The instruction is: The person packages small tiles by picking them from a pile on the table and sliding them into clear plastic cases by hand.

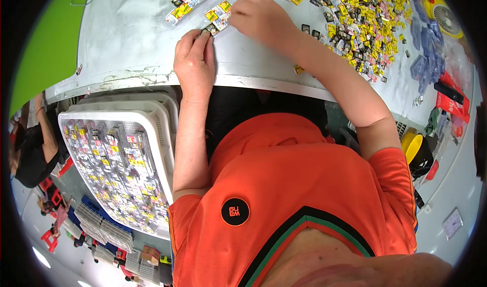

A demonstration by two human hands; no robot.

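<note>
My left hand (195, 59) rests near the table's front edge, its thumb and fingers closed on the near end of a clear tray (218, 17) filled with small yellow, white and black card-like pieces. Beside that tray's right side is my right hand (261, 21), slightly blurred, with its fingers curled in; whatever they hold, if anything, is hidden. A second filled clear tray (192, 4) lies just beyond, to the left. To the right spreads a large heap of loose small pieces (362, 28), mostly yellow, with black and pink ones among them.
White stacked crates (106, 115) stand left below the table (122, 43), the top one holding many filled clear trays. Empty clear trays (428, 54) and a yellow fan (446, 19) are at far right. A green surface (48, 43) adjoins on the left. Another person (38, 150) sits at left.
</note>
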